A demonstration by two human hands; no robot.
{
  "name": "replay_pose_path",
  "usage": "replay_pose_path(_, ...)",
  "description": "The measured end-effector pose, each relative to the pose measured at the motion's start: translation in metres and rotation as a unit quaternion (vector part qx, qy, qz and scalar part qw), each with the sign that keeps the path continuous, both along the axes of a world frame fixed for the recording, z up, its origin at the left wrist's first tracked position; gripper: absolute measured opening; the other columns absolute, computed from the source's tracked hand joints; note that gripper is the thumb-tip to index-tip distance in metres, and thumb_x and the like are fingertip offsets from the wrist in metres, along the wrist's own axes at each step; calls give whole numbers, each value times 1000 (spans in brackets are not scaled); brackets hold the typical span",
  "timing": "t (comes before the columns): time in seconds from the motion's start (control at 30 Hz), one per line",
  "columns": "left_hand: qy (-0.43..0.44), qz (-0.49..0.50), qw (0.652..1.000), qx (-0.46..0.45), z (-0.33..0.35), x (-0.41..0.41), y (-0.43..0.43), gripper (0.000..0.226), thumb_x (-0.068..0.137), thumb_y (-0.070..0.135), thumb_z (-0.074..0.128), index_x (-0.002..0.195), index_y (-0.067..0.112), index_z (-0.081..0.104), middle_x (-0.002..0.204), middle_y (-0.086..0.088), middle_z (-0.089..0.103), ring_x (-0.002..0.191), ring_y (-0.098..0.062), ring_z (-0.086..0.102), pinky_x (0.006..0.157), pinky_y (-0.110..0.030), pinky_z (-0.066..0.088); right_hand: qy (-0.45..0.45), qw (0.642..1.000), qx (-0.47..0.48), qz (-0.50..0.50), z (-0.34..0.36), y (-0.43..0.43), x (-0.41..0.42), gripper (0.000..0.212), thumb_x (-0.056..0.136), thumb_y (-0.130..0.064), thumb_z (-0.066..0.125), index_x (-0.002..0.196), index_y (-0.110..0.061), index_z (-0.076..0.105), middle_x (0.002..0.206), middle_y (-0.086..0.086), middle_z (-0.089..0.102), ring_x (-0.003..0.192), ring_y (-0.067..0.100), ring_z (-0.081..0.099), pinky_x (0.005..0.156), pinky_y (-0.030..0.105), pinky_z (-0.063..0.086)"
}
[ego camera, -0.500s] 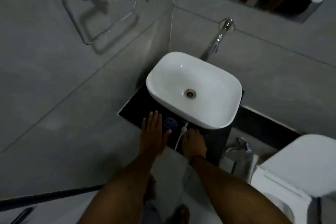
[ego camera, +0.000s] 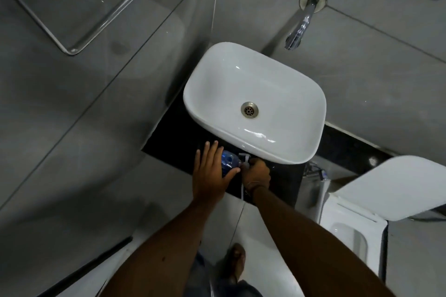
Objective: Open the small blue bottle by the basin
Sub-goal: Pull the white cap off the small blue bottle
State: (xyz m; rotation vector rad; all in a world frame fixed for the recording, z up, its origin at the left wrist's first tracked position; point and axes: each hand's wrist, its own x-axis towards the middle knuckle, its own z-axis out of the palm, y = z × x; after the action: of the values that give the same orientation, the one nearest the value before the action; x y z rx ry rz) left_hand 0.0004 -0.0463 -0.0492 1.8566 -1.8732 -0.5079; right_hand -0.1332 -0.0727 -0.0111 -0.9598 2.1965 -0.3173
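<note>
The small blue bottle lies on the black counter just in front of the white basin. My left hand wraps the bottle from the left, fingers stretched along it and thumb curled under its near side. My right hand is closed at the bottle's right end, around its white pump top. A thin white tube hangs down from under that hand. Most of the bottle is hidden by my hands.
A chrome wall tap points over the basin. A white toilet with its lid raised stands close on the right, with a hose fitting beside it. Grey tiled walls close in at left and behind; my foot is on the floor below.
My head has moved closer and lower over the basin. My left hand has closed around the bottle from the left, and my right hand has moved up onto its white top.
</note>
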Motion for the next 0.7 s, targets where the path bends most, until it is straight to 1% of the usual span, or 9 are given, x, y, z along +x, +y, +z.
replay_pose_path(0.13, 19, -2, 1000, -17, -6, 2, 2, 83, 89, 70, 57, 145, 9, 51, 159, -10, 46, 154, -26, 29, 128, -49, 18, 10, 997, -28, 77, 19, 23, -16, 26, 97, -20, 67, 115, -6, 77, 114, 22, 78, 110, 42, 73, 92, 42, 57)
replay_pose_path(0.2, 29, 1, 999, -27, -8, 3, 3, 82, 88, 68, 61, 143, 8, 53, 157, -11, 48, 154, -27, 31, 128, -50, 19, 11, 993, -103, 62, 38, 39, -24, 12, 93, -15, 74, 102, -8, 78, 104, 23, 77, 101, 39, 73, 91, 42, 57)
replay_pose_path(0.23, 33, 2, 999, -32, -8, 3, 3, 82, 88, 68, 63, 143, 7, 54, 157, -11, 49, 153, -27, 32, 128, -50, 20, -14, 987, -157, 33, 51, 45, -26, 4, 91, -13, 77, 94, -16, 76, 101, 22, 77, 98, 36, 74, 91, 43, 58)
replay_pose_path(0.27, 35, 4, 999, -35, -9, 2, 3, 81, 88, 67, 64, 143, 7, 54, 156, -11, 50, 153, -27, 33, 128, -50, 20, -46, 977, -208, -2, 65, 49, -25, 13, 90, -12, 79, 91, -22, 73, 99, 21, 77, 94, 31, 75, 90, 42, 61)
replay_pose_path(0.33, 37, 5, 998, -41, -10, 2, 3, 81, 88, 66, 63, 142, 7, 54, 156, -12, 50, 152, -28, 34, 128, -50, 21, -124, 945, -300, -36, 90, 49, -21, 20, 89, -9, 81, 94, -27, 73, 95, 21, 77, 86, 18, 77, 85, 27, 64)
replay_pose_path(0.4, 39, 3, 998, -42, -10, 3, 1, 81, 88, 66, 63, 142, 6, 54, 155, -12, 51, 152, -29, 35, 127, -51, 22, -164, 922, -349, -36, 106, 42, -11, 23, 89, -7, 81, 105, -23, 77, 99, 14, 79, 89, 13, 77, 87, 20, 62)
replay_pose_path(0.47, 37, 2, 999, -38, -9, 3, 1, 81, 88, 66, 62, 142, 6, 54, 155, -12, 51, 152, -29, 35, 127, -52, 22, -187, 911, -367, -28, 112, 36, 1, 28, 88, -3, 81, 109, -22, 78, 109, 3, 79, 97, 7, 77, 90, 17, 60)
replay_pose_path(0.53, 34, -1, 999, -34, -8, 3, 1, 81, 88, 65, 62, 143, 7, 54, 155, -12, 50, 152, -29, 34, 127, -52, 22, -201, 905, -375, -18, 109, 35, 10, 32, 87, 0, 80, 107, -24, 76, 112, 2, 77, 99, 5, 77, 92, 16, 58)
replay_pose_path(0.7, 34, -5, 999, -38, -7, 4, 3, 80, 88, 63, 62, 143, 6, 54, 155, -13, 50, 152, -29, 35, 126, -53, 24, -210, 908, -363, -10, 91, 34, 17, 35, 88, 3, 79, 109, -24, 76, 112, 23, 74, 96, 14, 74, 91, 19, 59)
